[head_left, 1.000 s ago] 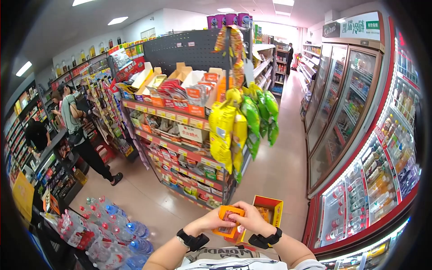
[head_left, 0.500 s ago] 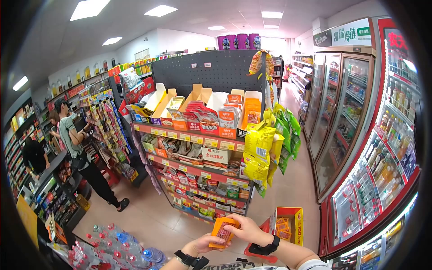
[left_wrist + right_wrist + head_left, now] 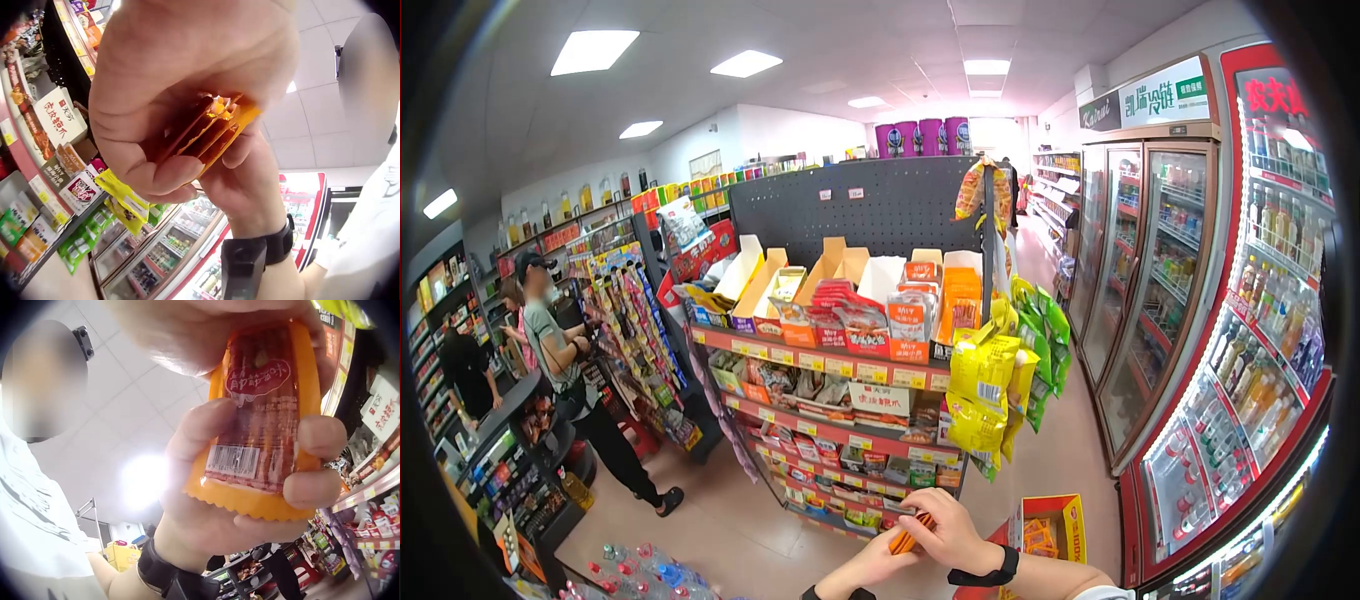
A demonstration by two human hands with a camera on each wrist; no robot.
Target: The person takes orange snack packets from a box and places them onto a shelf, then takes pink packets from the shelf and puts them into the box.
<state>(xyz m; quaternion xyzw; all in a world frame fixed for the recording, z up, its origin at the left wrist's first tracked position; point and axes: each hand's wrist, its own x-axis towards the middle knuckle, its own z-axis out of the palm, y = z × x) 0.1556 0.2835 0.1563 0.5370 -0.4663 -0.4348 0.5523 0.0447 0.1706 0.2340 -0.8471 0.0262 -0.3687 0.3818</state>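
Observation:
Both hands hold a small stack of orange snack packets [image 3: 908, 537] in front of the person, below the shelf rack. My left hand [image 3: 868, 566] grips the stack from the left; in the right wrist view its thumb and fingertips press the front packet [image 3: 262, 406], which has a see-through window and a barcode. My right hand [image 3: 953, 535] curls over the other end from above. Seen from the left wrist, the layered packet edges [image 3: 215, 134] stick out between the fingers. Much of the stack is hidden by the hands in the head view.
A rack [image 3: 850, 375] of boxed snacks stands ahead, with yellow snack bags [image 3: 980, 375] hanging at its right end. On the floor to the right sits a red and yellow box [image 3: 1068, 520] containing orange packets. Drink fridges [image 3: 1180, 290] line the right; bottles [image 3: 645, 575] stand lower left.
The view has risen and turned, so the rack faces me more squarely. Both hands keep the packets, now turned edge-on in the head view, with the right hand over the top.

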